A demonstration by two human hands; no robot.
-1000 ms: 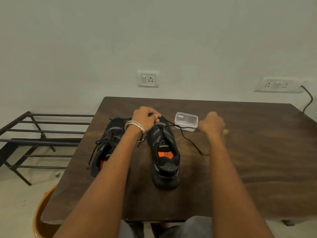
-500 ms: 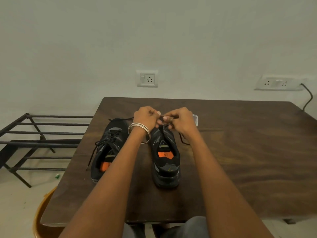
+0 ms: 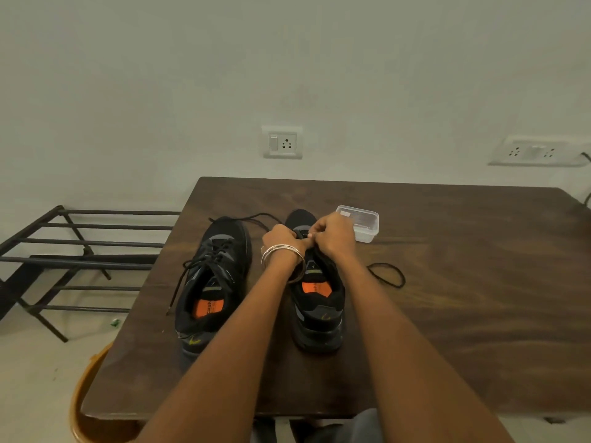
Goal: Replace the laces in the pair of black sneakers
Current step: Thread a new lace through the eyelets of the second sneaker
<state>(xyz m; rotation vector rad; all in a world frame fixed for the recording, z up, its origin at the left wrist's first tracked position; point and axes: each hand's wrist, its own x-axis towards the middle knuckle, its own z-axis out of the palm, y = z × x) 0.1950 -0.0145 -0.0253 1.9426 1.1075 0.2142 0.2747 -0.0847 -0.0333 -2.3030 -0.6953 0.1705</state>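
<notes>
Two black sneakers are set side by side on the dark wooden table (image 3: 463,314), toes toward the far edge, heels toward the near edge. The left sneaker (image 3: 212,282) is placed close to the left edge; it is fully laced, and a loose lace end (image 3: 177,290) is trailed off its left side toward that edge. The right sneaker (image 3: 319,302) is stood near the middle of the table, its orange insole exposed.

Both hands are brought together over the front eyelets of the right sneaker. The left hand (image 3: 281,239), bangles (image 3: 281,254) worn at the wrist, is curled with fingertips pinched on the black lace (image 3: 385,274). The right hand (image 3: 334,235) is curled likewise, fingers closed on the same lace just beside the left hand; the exact pinch point is hidden by the knuckles. A slack loop of that lace is laid on the table to the right of the sneaker. Another strand is curved across the table beyond both toes.

A clear plastic box (image 3: 361,223) is placed just beyond the right hand, toward the far edge.
</notes>
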